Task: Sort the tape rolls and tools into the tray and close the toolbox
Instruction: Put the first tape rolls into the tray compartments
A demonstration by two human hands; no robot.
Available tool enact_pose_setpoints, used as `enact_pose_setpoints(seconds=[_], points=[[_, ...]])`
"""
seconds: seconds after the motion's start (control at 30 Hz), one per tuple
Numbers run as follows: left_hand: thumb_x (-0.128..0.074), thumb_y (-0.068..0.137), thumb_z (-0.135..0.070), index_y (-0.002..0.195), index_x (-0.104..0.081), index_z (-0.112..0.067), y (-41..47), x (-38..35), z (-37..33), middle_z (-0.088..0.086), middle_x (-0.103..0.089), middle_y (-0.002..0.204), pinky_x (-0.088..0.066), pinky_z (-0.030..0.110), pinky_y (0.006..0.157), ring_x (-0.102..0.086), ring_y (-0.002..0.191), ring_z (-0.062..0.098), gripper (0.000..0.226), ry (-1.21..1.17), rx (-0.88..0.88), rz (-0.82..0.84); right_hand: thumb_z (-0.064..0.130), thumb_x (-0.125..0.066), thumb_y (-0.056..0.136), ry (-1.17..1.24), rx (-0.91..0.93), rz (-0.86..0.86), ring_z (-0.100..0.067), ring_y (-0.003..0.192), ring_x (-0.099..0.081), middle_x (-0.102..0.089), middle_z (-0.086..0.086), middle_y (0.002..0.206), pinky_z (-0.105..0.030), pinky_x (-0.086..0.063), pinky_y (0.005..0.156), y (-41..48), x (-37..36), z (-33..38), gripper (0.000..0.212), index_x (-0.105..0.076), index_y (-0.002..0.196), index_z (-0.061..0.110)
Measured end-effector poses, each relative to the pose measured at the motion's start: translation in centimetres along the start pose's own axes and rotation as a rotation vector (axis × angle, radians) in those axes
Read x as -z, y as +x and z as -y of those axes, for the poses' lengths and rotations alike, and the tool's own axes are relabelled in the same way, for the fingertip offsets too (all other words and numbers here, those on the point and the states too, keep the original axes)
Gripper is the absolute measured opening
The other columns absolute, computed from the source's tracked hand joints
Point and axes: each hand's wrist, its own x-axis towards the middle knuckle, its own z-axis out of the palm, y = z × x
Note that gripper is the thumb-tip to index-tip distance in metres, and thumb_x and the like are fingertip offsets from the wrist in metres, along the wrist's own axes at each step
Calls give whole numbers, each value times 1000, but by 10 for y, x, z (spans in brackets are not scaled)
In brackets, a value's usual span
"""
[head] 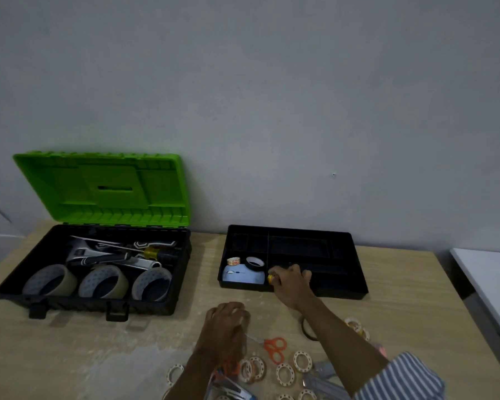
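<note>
My right hand (290, 281) pinches a small yellow tape roll (270, 278) at the black tray (355, 287) front rim; its facing I cannot tell. Just left of my fingers, three rolls share a compartment. My left hand (227, 319) is curled loosely near the orange scissors (273, 349), whose blades point toward it. The toolbox (93, 301) stands open, well left.

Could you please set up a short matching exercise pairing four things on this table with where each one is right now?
Things:
1. three large tape rolls
2. black tape roll
3. orange scissors
4. small yellow item

Places:
A. on the bare table, between the two arms
B. front-left compartment of the black tray
C. front row of the open toolbox
D. in the right hand, at the tray

Pairs: 1-C, 2-B, 3-A, 4-D
</note>
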Motion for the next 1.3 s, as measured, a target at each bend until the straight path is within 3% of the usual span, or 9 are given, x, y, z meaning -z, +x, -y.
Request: enact_pose_setpoints(seconds=[0.17,0.3,0.4,0.47,0.6,0.77,0.87,1.13,1.3], points=[[-45,90,-31,137,-42,-31,1,3,1,-14,-29,149,-21,30,109,-27,135,4,47,-8,3,11,30,-35,100,363,-155,72,-27,134,-34,-54,-4,135,-39,-19,107,4,-4,3,35,-57,126,30],[-43,90,-35,135,-43,-32,2,4,2,-12,-31,148,-23,29,107,-29,133,6,45,10,5,15,29,-33,101,255,-101,14,-28,130,-30,-58,-6,129,-40,-20,102,2,-1,2,34,-60,122,26],[-47,87,-36,133,-47,-29,4,5,-1,-6,-37,145,-26,32,105,-35,130,11,46,23,-3,21,28,-26,102,59,-11,2,-27,120,-34,-57,-1,102,-40,-23,96,0,3,4,32,-58,95,26],[-49,84,-37,131,-48,-28,5,5,-1,-4,-39,143,-28,33,104,-37,128,13,48,36,-2,29,27,-25,102,-8,-4,-22,-27,117,-35,-57,-2,98,-41,-24,95,0,6,6,31,-54,90,24],[-43,90,-32,131,-46,-29,8,4,0,-8,-37,144,-26,32,105,-35,129,10,41,17,31,31,27,-22,103,-189,-19,1,-32,124,-32,-61,-10,118,-48,-24,102,5,9,12,41,-60,108,13],[-47,90,-32,134,-43,-28,10,6,-2,-7,-35,145,-24,31,107,-33,131,12,44,-28,50,33,29,-18,103,-156,-77,310,-38,143,-6,-33,-20,148,-53,-4,116,8,9,17,46,-41,139,10],[-42,93,-32,139,-38,-27,8,4,-3,-7,-27,151,-23,33,110,-28,136,14,46,-36,76,33,35,-21,102,-109,-56,253,-35,141,-12,-33,-20,147,-49,-9,114,7,6,11,47,-31,143,15],[-34,100,-36,151,-12,-36,2,4,-9,5,3,161,-12,42,119,-1,148,26,56,56,173,123,32,-46,96,87,86,-132,-23,116,-37,-60,0,110,-38,-22,94,-18,10,-24,20,-60,106,21],[-38,98,-45,151,-7,-36,3,12,-23,16,14,159,-3,54,119,12,145,42,62,-71,376,188,22,-54,88,-25,48,-106,-23,111,-40,-65,1,103,-36,-26,87,-51,18,-59,15,-64,99,20]])
